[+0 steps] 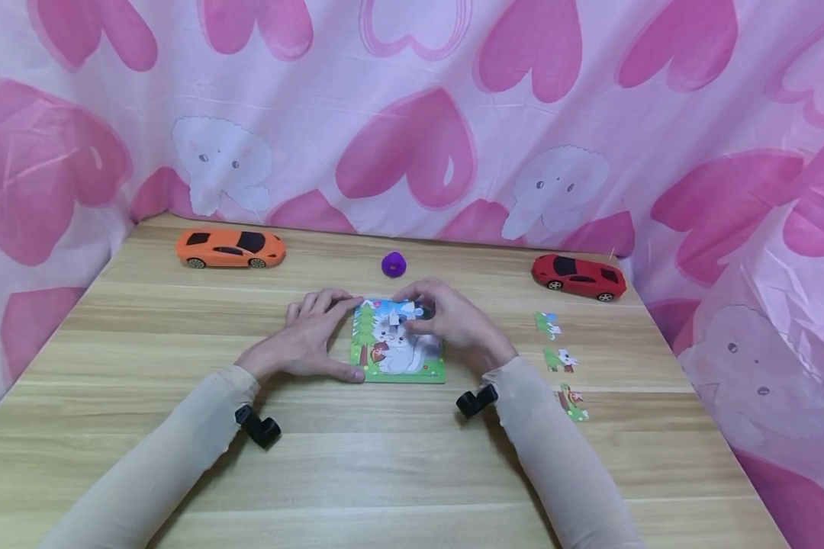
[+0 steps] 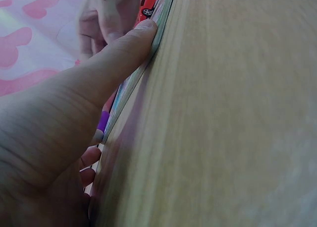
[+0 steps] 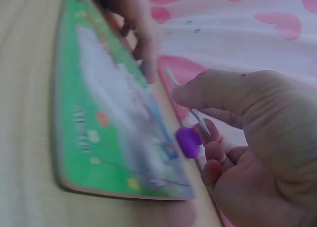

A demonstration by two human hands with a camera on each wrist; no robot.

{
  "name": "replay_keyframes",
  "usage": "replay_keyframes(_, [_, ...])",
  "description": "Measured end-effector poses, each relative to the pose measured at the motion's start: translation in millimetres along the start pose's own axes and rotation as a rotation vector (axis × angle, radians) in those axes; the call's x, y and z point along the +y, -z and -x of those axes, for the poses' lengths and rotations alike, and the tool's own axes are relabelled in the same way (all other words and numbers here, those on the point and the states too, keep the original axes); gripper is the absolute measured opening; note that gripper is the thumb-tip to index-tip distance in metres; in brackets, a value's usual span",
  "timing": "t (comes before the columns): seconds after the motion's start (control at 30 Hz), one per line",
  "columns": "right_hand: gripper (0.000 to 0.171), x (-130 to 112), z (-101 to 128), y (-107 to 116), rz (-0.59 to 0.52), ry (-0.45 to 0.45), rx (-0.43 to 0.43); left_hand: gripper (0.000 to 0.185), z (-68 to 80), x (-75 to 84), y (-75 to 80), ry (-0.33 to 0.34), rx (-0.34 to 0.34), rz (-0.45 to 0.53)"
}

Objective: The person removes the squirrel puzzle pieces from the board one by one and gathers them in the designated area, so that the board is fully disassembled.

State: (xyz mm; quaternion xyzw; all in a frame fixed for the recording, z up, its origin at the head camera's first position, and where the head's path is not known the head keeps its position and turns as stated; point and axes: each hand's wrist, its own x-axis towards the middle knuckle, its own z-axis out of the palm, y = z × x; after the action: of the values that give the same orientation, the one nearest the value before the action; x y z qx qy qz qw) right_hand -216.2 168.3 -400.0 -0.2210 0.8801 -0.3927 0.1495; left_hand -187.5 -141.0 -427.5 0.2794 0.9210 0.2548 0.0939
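Observation:
A small picture puzzle board [image 1: 391, 367], green-edged with a white cartoon animal, lies flat on the wooden table. At its left side my left hand [image 1: 307, 339] is spread, thumb at the lower left corner and forefinger by the upper left one. Over the board's upper right part, my right hand [image 1: 453, 316] pinches a thin puzzle piece [image 3: 200, 120] between thumb and fingers. In the right wrist view this piece is seen edge-on, raised off the board; its printed face is hidden. The right hand covers the board's upper right corner in the head view.
Three loose puzzle pieces, an upper [image 1: 548, 325], a middle [image 1: 561, 360] and a lower one [image 1: 573, 402], lie right of the right forearm. Farther back stand an orange toy car [image 1: 230, 248], a small purple object [image 1: 394, 264] and a red toy car [image 1: 578, 277]. A heart-patterned curtain [image 1: 405, 152] encloses the table.

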Motion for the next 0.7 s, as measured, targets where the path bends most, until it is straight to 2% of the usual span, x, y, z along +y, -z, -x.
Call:
replay_keyframes(0.27, [0.043,-3,16,30,-0.012,0.056,0.088,0.136,-0.2,-0.3,-0.9,-0.009,0.008,-0.003])
replay_keyframes(0.53, [0.049,8,38,64,0.036,0.055,0.173,0.136,0.6,-1.0,-0.9,-0.005,0.008,0.001])
replay_keyframes(0.7, [0.046,15,54,82,0.05,0.042,0.22,0.137,-0.3,-1.0,-0.7,-0.002,0.006,0.005])
